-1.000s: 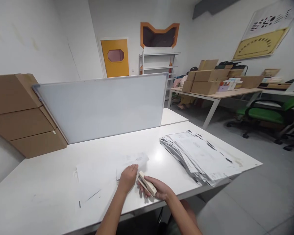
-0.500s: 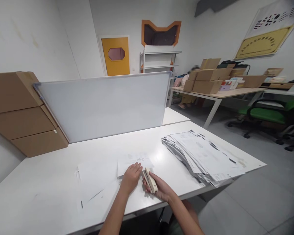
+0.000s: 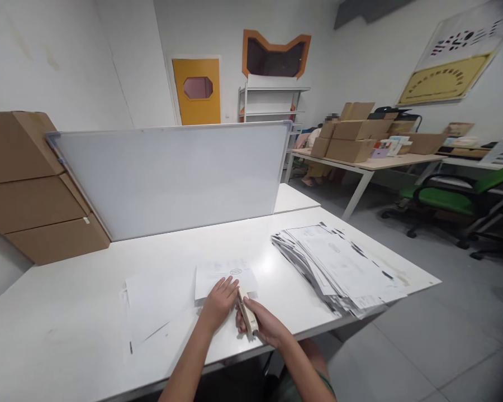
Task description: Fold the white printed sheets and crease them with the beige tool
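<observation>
My left hand (image 3: 216,303) lies flat, fingers together, on a small folded sheet of paper (image 3: 224,273) with a round stamp on it, near the front of the white table (image 3: 67,335). My right hand (image 3: 265,323) grips a beige stapler (image 3: 247,310), its nose at the sheet's near right corner, right beside my left fingertips. Loose white sheets (image 3: 151,298) lie spread to the left of the hands.
A thick fanned stack of printed papers (image 3: 339,265) fills the table's right side. A whiteboard (image 3: 171,176) stands upright across the back, with cardboard boxes (image 3: 29,184) at the left. Further right are a table with boxes (image 3: 352,139) and green chairs (image 3: 456,195).
The stapler has swung from lying slantwise to pointing at the sheet's corner, closer to my left hand. My left hand has slid slightly up the sheet. The camera has shifted a little.
</observation>
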Motion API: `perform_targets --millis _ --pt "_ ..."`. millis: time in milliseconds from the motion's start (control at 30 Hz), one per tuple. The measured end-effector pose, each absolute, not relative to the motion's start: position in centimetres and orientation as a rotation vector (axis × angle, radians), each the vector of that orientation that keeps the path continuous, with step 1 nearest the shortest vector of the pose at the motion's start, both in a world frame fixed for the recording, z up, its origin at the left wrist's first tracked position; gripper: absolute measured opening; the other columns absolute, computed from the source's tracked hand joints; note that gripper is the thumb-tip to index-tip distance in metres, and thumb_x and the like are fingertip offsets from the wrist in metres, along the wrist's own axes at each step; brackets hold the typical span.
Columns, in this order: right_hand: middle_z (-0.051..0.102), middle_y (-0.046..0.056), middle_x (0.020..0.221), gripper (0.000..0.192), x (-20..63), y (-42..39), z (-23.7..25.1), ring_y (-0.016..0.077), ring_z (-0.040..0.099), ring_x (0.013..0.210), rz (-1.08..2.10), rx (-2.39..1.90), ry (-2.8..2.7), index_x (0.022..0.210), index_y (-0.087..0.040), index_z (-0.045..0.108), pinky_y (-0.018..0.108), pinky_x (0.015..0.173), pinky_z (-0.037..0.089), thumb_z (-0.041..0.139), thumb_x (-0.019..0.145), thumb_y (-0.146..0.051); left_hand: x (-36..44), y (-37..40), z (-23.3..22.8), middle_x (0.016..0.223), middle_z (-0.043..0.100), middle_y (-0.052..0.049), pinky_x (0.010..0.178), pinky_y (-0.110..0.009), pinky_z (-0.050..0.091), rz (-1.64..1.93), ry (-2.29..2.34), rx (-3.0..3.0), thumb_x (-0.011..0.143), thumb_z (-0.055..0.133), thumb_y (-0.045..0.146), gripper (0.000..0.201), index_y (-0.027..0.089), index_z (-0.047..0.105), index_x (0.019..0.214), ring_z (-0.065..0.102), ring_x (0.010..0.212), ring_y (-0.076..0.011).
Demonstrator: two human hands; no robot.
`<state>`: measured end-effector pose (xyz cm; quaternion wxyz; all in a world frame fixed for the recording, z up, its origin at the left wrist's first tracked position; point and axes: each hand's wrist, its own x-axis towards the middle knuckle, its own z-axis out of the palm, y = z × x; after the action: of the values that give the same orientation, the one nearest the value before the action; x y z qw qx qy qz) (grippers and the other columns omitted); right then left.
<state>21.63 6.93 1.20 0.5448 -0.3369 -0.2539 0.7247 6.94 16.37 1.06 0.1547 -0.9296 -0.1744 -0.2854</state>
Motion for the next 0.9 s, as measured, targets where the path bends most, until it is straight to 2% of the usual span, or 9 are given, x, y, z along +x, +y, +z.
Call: perform_targets --millis 100,300,467,633,767,900 --pt "0.063 0.004 0.065 0.038 21.8 7.1 1.2 0.0135 0.058 0.050 1.758 -0.754 -0.476 0.084 -0.012 0.060 0.026 0.055 0.048 0.062 0.084 -0.050 7.0 16.1 1.5 0.124 0.065 -0.008 0.104 -0.043 0.046 -0.829 -0.437 -2.672 0.091 0.045 0.007 0.028 0.014 0.061 0.114 0.051 0.126 -0.0223" --pt "0.065 0.007 0.069 0.040 22.7 7.5 0.9 0.0142 0.059 0.052 1.841 -0.728 -0.309 0.083 -0.008 0.063 0.027 0.055 0.049 0.055 0.090 -0.047 6.9 15.5 2.1 0.125 0.065 -0.007 0.101 -0.039 0.051 -0.819 -0.310 -2.690 0.092 0.046 0.008 0.034 0.015 0.055 0.124 0.055 0.122 -0.0206" --pt "0.063 0.002 0.065 0.032 22.0 7.5 0.6 0.0105 0.056 0.050 1.600 -0.738 -0.192 0.080 -0.013 0.063 0.024 0.057 0.049 0.056 0.090 -0.043 6.9 15.2 2.6 0.124 0.065 -0.007 0.100 -0.038 0.052 -0.843 -0.252 -2.669 0.093 0.045 0.009 0.033 0.014 0.055 0.124 0.055 0.122 -0.0213" --pt "0.058 -0.001 0.057 0.032 21.2 6.8 0.7 0.0103 0.046 0.043 1.343 -0.747 -0.276 0.069 -0.017 0.062 0.027 0.051 0.045 0.067 0.079 -0.046 6.8 14.9 3.0 0.123 0.066 -0.009 0.099 -0.040 0.052 -0.932 -0.196 -2.635 0.092 0.048 0.009 0.029 0.011 0.057 0.120 0.053 0.125 -0.0235" --pt "0.058 0.001 0.055 0.039 21.2 6.5 0.6 0.0117 0.050 0.045 1.322 -0.825 -0.392 0.065 -0.015 0.063 0.025 0.048 0.040 0.066 0.078 -0.052 6.9 14.6 3.3 0.124 0.065 -0.010 0.098 -0.039 0.053 -0.925 -0.187 -2.651 0.092 0.048 0.009 0.032 0.012 0.055 0.122 0.052 0.126 -0.0235" --pt "0.058 0.002 0.052 0.041 21.1 6.4 0.7 0.0128 0.051 0.048 1.332 -0.813 -0.406 0.066 -0.015 0.065 0.025 0.051 0.040 0.065 0.080 -0.053 7.0 14.7 3.3 0.124 0.065 -0.010 0.096 -0.040 0.054 -0.926 -0.194 -2.649 0.091 0.047 0.007 0.034 0.013 0.055 0.123 0.054 0.124 -0.0254"
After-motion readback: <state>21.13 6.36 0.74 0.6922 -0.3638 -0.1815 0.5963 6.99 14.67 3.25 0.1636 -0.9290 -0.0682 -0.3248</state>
